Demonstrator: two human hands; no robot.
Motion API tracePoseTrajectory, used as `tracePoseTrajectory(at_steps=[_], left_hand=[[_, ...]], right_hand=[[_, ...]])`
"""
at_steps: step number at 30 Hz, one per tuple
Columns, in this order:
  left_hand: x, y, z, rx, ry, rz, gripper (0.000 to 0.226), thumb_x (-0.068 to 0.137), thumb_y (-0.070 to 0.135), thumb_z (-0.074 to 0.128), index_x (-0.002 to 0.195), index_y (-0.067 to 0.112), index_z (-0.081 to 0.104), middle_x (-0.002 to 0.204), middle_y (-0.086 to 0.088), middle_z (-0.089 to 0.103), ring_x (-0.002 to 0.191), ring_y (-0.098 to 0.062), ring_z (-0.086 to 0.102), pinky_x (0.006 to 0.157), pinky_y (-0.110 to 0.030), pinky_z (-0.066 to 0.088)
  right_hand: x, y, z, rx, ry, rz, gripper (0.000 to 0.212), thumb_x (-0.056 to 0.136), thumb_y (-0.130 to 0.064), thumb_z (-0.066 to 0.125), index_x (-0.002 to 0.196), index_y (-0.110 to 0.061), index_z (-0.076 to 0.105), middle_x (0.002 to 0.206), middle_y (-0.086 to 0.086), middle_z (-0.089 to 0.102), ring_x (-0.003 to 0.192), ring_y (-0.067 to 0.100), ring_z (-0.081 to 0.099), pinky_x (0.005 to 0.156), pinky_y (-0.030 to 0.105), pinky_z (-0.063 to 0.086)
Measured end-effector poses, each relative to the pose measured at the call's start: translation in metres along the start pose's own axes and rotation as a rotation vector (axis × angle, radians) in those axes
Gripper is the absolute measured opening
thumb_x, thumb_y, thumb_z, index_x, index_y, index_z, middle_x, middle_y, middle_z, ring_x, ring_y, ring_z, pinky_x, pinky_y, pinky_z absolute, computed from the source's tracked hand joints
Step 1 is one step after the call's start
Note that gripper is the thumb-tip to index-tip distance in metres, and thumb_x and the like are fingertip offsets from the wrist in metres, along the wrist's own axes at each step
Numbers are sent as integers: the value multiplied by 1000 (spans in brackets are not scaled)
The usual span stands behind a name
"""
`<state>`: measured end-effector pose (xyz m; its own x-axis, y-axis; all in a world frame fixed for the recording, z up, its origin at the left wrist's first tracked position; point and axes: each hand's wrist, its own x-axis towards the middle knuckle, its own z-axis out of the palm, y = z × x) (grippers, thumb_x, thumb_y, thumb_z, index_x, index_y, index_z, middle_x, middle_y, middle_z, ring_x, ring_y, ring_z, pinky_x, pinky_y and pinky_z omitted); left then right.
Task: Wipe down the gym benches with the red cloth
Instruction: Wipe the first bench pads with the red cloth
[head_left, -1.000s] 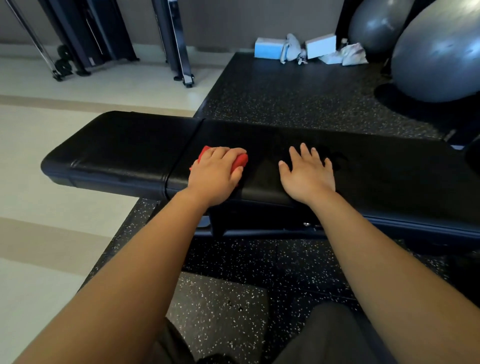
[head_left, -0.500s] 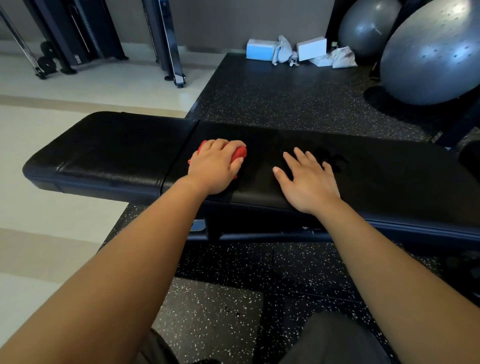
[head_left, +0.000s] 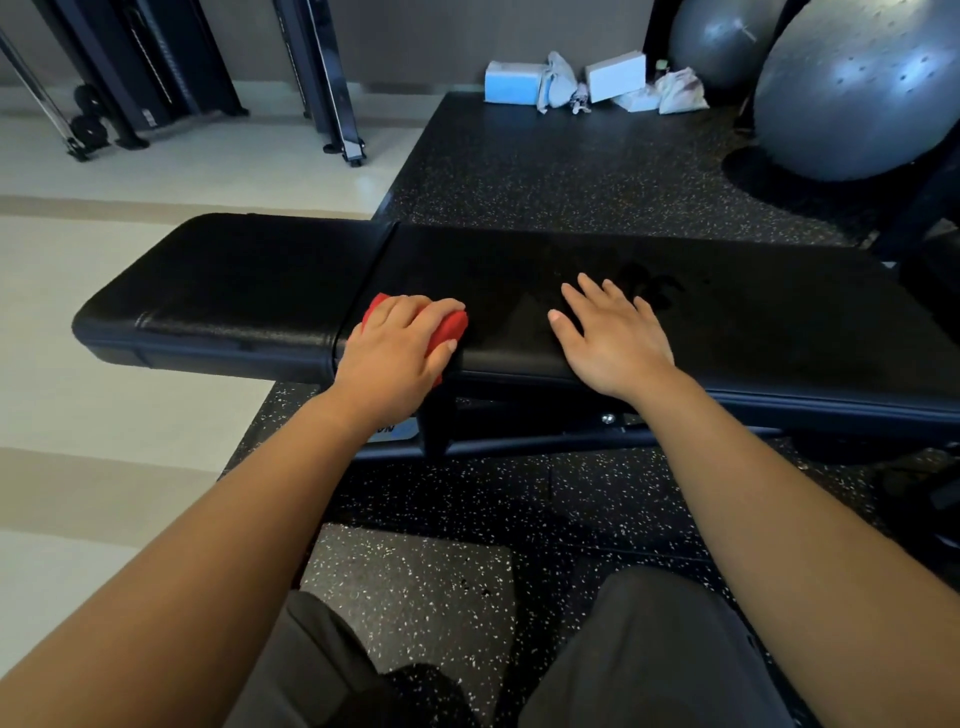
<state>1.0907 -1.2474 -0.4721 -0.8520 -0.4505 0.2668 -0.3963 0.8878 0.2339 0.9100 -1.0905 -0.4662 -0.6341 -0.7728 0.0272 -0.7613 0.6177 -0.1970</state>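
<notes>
The left hand (head_left: 397, 358) curls over the red cloth (head_left: 451, 328) and presses it onto the black bench (head_left: 727, 312) at the near edge of the long pad, just right of the seam between the two pads — fingers bent round the bunched fabric, thumb against its right side. The right hand (head_left: 613, 335) lies flat on the same pad, near its front edge, fingers straight and slightly spread, holding nothing. Behind the bench, on the speckled mat (head_left: 545, 171), sit two grey exercise balls (head_left: 857, 88) — and small boxes (head_left: 511, 83) at the far edge.
</notes>
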Motion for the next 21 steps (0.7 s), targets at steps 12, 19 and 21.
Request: tracePoseTrajectory(at_steps=[12,19,21], left_hand=[[11,21,5,-15,45,-75,38,98,38,40,135,31,44,135,4,48,129,-23,34,104,-46,30],[7,48,15,-50,115,-66,37,98,38,39,133,31,47,134,5,48,128,-19,35,104,-44,28],[15,55,18,-40,112,-40,37,98,39,39,133,31,47,134,6,48,128,-19,35,104,-43,28]], right_hand=[[-3,1,-1,18,-1,-29,55,101,-46,17,152,-25,17,160,-3,8,147,17,3,118,41,4],[-26,30,-10,-26,-12,-28,54,101,-47,16,152,-30,15,160,-1,6,147,19,2,118,36,8],[-24,36,-11,-26,-9,-7,54,101,-47,15,152,-29,16,160,0,6,147,19,3,118,35,10]])
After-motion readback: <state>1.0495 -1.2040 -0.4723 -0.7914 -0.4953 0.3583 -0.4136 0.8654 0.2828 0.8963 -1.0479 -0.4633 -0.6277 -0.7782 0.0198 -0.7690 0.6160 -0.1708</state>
